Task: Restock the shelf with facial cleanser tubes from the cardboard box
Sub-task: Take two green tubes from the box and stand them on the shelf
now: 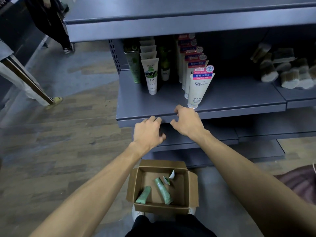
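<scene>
On the grey shelf [153,103], a "Facial" tube [198,89]; left hand [147,132] and right hand [187,122] loosely curled, grasping nothing.

We are in a shop, standing in an aisle before a grey metal shelf [222,98] of the retail gondola kind, with a perforated upright at its left back corner and more grey boards above and below it. On that shelf stand facial cleanser tubes [199,90] in neat rows running front to back, labels facing out, with green and cream tubes [151,74] to their left. To the right on the shelf lie stacked packs of cotton swabs [289,72]. Below the shelf, on the wood-pattern floor [59,142], sits an open cardboard box [160,185] of stock.
</scene>
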